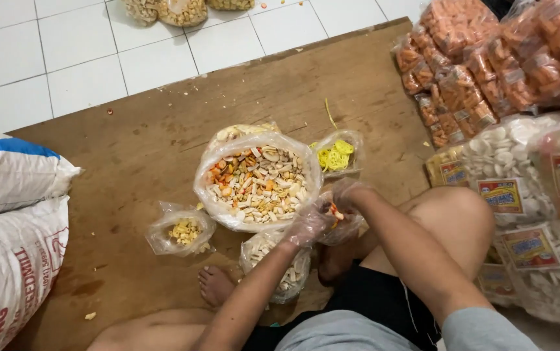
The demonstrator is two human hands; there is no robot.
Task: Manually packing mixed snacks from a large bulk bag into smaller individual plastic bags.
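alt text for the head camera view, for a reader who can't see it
Seated on a wooden board, a person's gloved left hand and right hand work at a small snack bag beside a large open bag of mixed crackers.

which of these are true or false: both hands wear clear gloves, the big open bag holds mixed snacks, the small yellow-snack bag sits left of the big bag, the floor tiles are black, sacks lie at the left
1. Both hands wear clear plastic gloves: true, the left hand and right hand are both covered.
2. The big open bag holds mixed snacks: true.
3. The yellow-snack bag sits left of the big bag: false, it lies to its right.
4. The floor tiles are black: false, they are white.
5. Sacks lie at the left: true.
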